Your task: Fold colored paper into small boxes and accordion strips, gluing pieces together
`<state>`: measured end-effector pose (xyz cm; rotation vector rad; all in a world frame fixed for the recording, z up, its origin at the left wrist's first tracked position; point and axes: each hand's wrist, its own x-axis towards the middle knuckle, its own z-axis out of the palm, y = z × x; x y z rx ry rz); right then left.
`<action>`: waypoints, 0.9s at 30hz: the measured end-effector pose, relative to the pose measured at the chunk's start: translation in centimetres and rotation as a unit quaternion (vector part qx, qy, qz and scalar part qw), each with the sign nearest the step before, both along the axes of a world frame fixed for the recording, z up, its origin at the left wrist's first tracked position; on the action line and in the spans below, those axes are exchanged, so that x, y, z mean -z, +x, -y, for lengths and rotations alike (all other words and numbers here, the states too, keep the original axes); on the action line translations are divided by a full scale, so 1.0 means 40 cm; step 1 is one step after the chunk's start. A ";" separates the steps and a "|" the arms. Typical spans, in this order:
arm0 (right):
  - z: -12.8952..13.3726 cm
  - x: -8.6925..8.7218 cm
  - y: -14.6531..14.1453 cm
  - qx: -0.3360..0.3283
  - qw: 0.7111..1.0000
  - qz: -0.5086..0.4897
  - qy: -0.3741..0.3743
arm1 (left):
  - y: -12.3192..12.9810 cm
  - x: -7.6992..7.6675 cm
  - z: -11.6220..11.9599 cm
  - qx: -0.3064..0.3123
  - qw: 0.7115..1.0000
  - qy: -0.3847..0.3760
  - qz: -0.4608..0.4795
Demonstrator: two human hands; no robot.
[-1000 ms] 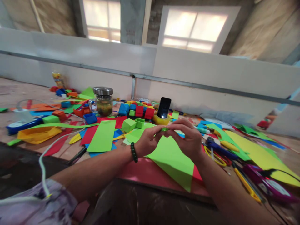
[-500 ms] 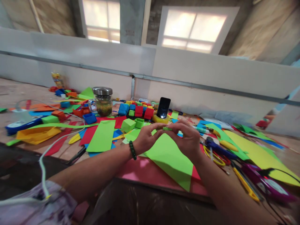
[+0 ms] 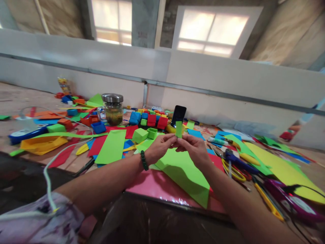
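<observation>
A small green paper strip (image 3: 178,129) stands upright between my fingertips, in front of the phone (image 3: 178,114). My left hand (image 3: 162,145) pinches its lower end from the left, with a dark beaded bracelet on the wrist. From the right, my right hand (image 3: 193,148) pinches the same end, its fingers curled. Beneath both hands a large green sheet (image 3: 185,169) lies over a pink board (image 3: 157,188). Just left of my left hand are a green paper cube (image 3: 140,135) and an open green box (image 3: 152,133).
A lidded glass mug (image 3: 113,113) stands behind at left, near red and blue cubes (image 3: 151,120). Scissors (image 3: 235,171), a yellow cutter (image 3: 269,201) and a purple glue gun (image 3: 291,200) lie right. A white cable (image 3: 45,179) runs at left.
The green strip, earlier low and mostly hidden between the fingers, now sticks up above them. My right hand has shifted slightly left and lower, with its fingers more curled.
</observation>
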<state>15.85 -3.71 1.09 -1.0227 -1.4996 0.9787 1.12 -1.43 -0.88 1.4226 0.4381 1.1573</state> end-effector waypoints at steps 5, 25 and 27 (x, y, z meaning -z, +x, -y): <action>0.000 0.002 0.003 -0.017 0.994 0.094 0.047 | -0.002 0.008 -0.012 -0.034 0.999 0.038 -0.011; -0.017 0.007 0.038 0.046 0.991 0.099 0.082 | -0.005 0.010 0.001 -0.160 0.944 0.187 -0.221; -0.015 0.007 0.036 0.044 0.991 0.099 0.082 | -0.004 0.011 0.001 -0.170 0.940 0.189 -0.227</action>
